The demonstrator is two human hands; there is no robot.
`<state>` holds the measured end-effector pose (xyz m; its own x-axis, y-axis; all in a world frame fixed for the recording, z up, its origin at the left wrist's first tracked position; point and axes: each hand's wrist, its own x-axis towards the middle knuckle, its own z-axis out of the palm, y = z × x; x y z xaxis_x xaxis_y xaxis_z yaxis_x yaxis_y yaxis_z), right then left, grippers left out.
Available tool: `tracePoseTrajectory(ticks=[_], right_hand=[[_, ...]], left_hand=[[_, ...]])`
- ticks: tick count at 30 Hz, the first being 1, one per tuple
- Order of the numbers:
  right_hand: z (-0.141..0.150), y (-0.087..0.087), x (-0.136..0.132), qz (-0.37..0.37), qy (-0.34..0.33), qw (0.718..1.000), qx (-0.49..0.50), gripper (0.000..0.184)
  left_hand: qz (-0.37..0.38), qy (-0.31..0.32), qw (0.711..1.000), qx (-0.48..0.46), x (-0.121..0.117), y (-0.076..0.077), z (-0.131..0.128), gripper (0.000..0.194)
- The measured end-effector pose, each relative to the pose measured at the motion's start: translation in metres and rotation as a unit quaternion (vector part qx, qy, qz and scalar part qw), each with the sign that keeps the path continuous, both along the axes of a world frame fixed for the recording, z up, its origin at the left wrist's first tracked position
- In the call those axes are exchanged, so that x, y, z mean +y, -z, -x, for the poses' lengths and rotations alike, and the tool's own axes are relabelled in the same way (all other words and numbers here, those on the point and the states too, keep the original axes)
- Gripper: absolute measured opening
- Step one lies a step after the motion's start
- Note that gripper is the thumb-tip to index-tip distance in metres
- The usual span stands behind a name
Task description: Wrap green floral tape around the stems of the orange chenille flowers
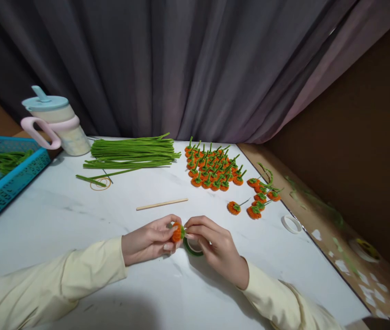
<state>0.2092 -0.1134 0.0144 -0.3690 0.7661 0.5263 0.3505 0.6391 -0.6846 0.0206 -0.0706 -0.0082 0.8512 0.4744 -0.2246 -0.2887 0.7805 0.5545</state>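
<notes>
A small orange fuzzy pipe-cleaner pumpkin with a green top is pinched between the thumb and fingers of my left hand. My right hand has its fingers closed at the pumpkin's green end; the stem there is hidden by the fingertips. Below the right fingers lies a roll of green tape, partly covered by that hand. A thin wooden stick rests on the white table beyond my hands.
Green pipe cleaners lie bundled at the back, near a rubber band. Finished-looking orange pieces stand grouped, with several looser ones rightward. A tumbler, blue basket and white ring sit toward the sides.
</notes>
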Motion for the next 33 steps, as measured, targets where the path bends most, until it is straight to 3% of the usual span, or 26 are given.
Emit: tracePoseTrajectory(ticks=[6, 13, 19, 27, 30, 33], right_hand=[[0.001, -0.002, 0.003, 0.1, -0.005, 0.994, 0.038, 0.017], [0.002, 0.003, 0.003, 0.105, -0.001, 0.994, 0.038, 0.025], [0.002, -0.001, 0.002, 0.116, 0.003, 0.993, 0.011, 0.029], [0.006, -0.001, -0.001, 0.252, -0.013, 0.967, -0.026, 0.02], [0.004, -0.006, -0.001, 0.201, 0.003, 0.977, -0.073, 0.015], [-0.015, -0.028, 0.011, 0.049, 0.071, 0.978, -0.189, 0.013]], left_hand=[[-0.017, -0.011, 1.0, 0.019, -0.001, -0.001, -0.002, 0.043], [-0.058, -0.027, 0.997, 0.048, -0.003, -0.003, -0.004, 0.045], [-0.158, -0.034, 0.981, 0.105, -0.007, -0.005, -0.003, 0.041], [-0.325, -0.098, 0.929, 0.144, -0.014, -0.006, -0.003, 0.035], [-0.365, -0.137, 0.908, 0.153, -0.017, -0.001, -0.002, 0.035], [-0.377, -0.173, 0.892, 0.178, -0.017, 0.002, -0.002, 0.043]])
